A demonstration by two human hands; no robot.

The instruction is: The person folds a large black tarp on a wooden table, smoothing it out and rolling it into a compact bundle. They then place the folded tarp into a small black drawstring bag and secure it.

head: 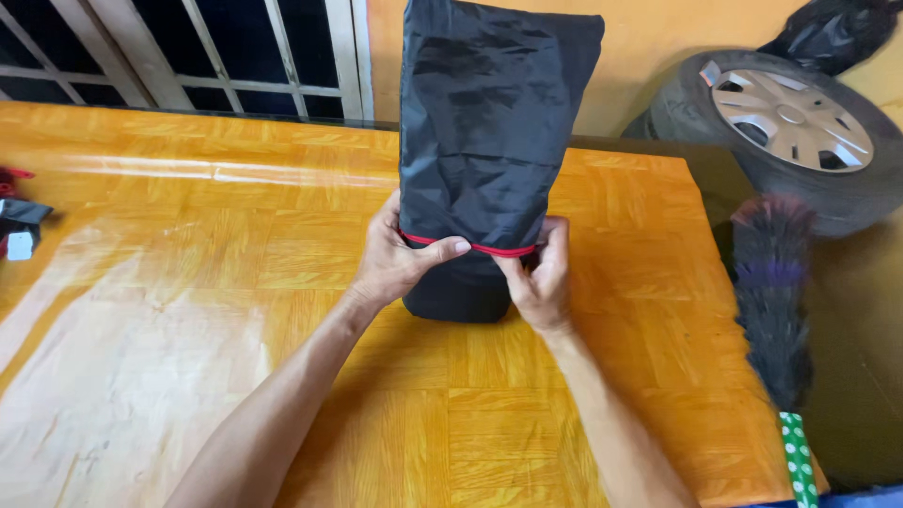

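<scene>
Two bare forearms reach over an orange wooden counter [235, 310]. Left hand [395, 259] and right hand [541, 277] both grip a black fabric bag [489, 141] standing upright mid-counter, pinching its red drawstring band [499, 250]. Sliding the cover lower seems underway; an even pull comes next.

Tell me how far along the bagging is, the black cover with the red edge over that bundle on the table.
Mostly on: the black cover already cloaks the upper part of the upright bundle. In hand: the left hand and right hand grip its red-trimmed edge on either side. Left: the dark base of the bundle shows uncovered below that edge, standing on the wooden table.
</scene>
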